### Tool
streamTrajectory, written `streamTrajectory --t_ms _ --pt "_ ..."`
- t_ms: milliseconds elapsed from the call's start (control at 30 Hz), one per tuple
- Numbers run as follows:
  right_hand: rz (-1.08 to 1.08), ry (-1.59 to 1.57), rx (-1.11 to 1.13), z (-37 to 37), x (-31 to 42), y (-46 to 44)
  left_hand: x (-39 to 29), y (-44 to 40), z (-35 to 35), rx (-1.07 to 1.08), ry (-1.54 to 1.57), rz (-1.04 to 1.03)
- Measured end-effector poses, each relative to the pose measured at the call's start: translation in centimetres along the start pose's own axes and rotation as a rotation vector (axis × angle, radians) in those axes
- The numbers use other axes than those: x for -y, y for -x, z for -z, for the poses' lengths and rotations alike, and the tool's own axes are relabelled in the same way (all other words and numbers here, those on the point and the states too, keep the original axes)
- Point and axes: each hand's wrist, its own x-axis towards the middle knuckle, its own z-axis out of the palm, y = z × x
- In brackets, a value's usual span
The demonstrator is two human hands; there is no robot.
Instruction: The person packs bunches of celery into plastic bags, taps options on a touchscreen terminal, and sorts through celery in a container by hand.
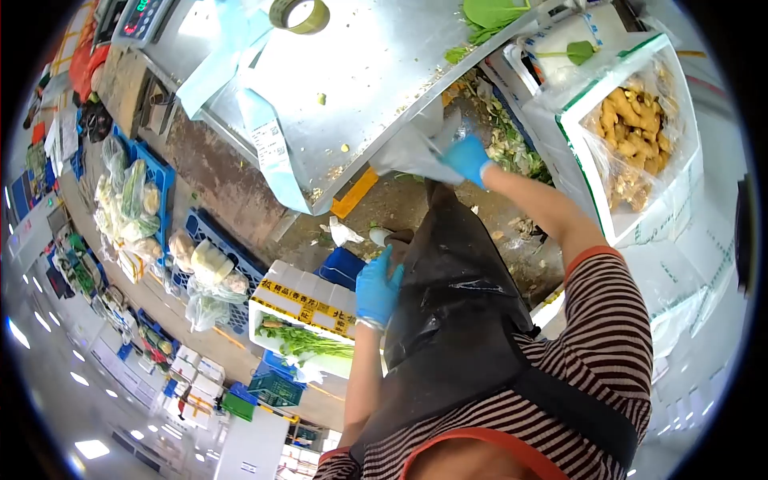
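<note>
Right hand (466, 160), in a blue glove, has its fingers closed on the edge of a translucent plastic bag (412, 154), at the near side of the metal table (364, 72). The exact pinch is too small to make out. Left hand (379, 290), gloved to match, is open and holding nothing, fingers extended and a little apart, just beside the dark apron (456, 296) and over the end of a white foam box (300, 308).

That foam box has leafy green stalks (308, 342) in it, with yellow printed tape along its side. Over on the right, a white foam carton (584, 172) with a green-edged rim is lined with clear plastic and holds knobbly ginger roots (634, 128).

And the bag itself: thin, loose and creased, hanging limp from the right hand between the tabletop and the scrap-littered floor (472, 216); whether anything is inside, I can't tell.

Up on the metal, there's a roll of tape (310, 14), a pale blue strip (272, 148) with a printed label draping over the edge, spinach-like leaves (490, 14) at the far corner, and scattered crumbs.
</note>
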Motion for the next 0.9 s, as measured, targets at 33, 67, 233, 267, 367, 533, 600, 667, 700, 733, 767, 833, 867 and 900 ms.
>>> streamTrajectory --t_ms 33,67,233,267,367,533,600,667,700,733,767,833,867,900 --pt "0.001 -0.004 0.182 0.2 0.0 2.2 -0.4 -0.4 -0.2 -0.004 -0.017 -0.004" --pt "0.01 0.126 0.155 -3.1 -2.0 3.2 -0.7 -0.6 -0.4 -0.011 -0.036 -0.006" --pt "-0.052 0.491 0.485 -1.7 -2.3 5.3 -1.3 -1.7 -1.6 0.039 -0.004 -0.038" --pt "0.022 0.453 0.459 -2.3 -1.1 6.1 -1.1 -1.8 -2.2 0.027 0.117 0.022" --pt "0.318 0.265 0.527 0.5 5.7 8.7 -1.2 -2.9 -5.8 -0.106 0.672 0.195" --pt "0.771 -0.356 1.146 10.8 19.7 11.6 -3.4 -4.4 -3.4 0.219 0.932 0.296" --pt "0.847 -0.372 1.232 11.3 22.1 12.5 -2.6 -3.6 -1.9 0.303 0.617 0.276" --pt "0.804 -0.489 1.312 11.2 23.9 12.9 -1.3 -0.5 -0.8 0.321 0.744 0.301" --pt "0.78 -0.548 1.35 11.0 24.5 13.3 0.2 1.2 -0.5 0.345 0.891 0.327" --pt "0.692 -0.686 1.381 10.7 25.0 13.7 1.7 2.9 0.1 0.37 1.037 0.351" --pt "0.599 -0.823 1.407 10.1 25.5 14.2 1.9 4.5 2.2 0.343 1.184 0.398" --pt "0.357 -0.924 1.514 12.0 26.8 13.9 5.1 7.8 4.1 0.269 1.464 0.463" --pt "0.369 -1.256 1.454 10.2 26.3 13.8 7.6 9.3 3.5 0.246 1.676 0.419" --pt "0.48 -1.417 1.288 8.0 26.2 13.1 9.1 10.9 3.6 0.176 1.642 0.422"
